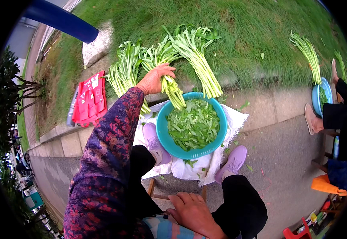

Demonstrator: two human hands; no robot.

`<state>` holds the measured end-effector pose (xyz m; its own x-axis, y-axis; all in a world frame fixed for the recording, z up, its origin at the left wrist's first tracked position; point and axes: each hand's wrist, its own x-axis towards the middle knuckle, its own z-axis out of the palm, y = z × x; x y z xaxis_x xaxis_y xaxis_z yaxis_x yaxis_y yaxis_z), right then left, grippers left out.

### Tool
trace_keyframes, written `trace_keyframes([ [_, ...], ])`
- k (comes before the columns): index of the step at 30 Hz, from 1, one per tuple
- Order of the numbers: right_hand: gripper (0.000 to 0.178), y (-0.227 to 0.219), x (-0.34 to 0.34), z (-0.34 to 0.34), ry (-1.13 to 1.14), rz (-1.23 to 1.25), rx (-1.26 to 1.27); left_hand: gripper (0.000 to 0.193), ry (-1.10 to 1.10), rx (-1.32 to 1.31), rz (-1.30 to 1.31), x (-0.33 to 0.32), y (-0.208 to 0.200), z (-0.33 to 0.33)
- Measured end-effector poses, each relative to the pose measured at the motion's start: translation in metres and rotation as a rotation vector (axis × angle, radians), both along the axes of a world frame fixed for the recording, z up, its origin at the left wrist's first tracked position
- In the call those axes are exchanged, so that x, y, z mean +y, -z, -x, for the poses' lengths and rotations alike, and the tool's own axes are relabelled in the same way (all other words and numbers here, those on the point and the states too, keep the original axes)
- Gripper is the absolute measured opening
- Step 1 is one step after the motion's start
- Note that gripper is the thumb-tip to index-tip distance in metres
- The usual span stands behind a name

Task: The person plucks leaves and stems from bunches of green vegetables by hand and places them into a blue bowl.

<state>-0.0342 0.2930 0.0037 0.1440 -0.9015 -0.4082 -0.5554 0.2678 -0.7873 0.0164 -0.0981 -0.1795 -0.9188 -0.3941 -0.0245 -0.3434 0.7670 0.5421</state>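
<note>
My left hand (154, 79), at the end of a purple flowered sleeve, reaches forward and grips a bundle of green stalks (172, 92) just above the far rim of a teal basin (162, 131). The basin holds a heap of picked green leaves (193, 124) and sits on a white cloth (237, 119) between my purple shoes (234, 160). My right hand (191, 213) lies flat on my lap with nothing in it. More bundles of the same greens (197, 59) lie on the grass beyond the basin.
A red bag (90, 97) lies on the kerb at the left. At the right another person sits by a blue basin (317, 99) with greens (307, 49) on the grass. A blue pole (62, 20) crosses the top left. Paving stretches below.
</note>
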Motion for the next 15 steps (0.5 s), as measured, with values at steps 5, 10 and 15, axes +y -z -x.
trace_keyframes([
  [5,0.038,0.002,0.000,-0.001,-0.014,-0.025,-0.031,0.032,0.071,-0.059,0.016,0.003,-0.004,-0.007],
  [10,0.038,0.002,-0.002,-0.002,-0.025,-0.026,-0.021,0.039,0.204,-0.337,0.173,0.008,-0.011,-0.002],
  [15,0.038,0.000,-0.003,-0.003,-0.045,-0.035,-0.012,0.033,0.238,-0.371,0.059,-0.004,-0.015,0.003],
])
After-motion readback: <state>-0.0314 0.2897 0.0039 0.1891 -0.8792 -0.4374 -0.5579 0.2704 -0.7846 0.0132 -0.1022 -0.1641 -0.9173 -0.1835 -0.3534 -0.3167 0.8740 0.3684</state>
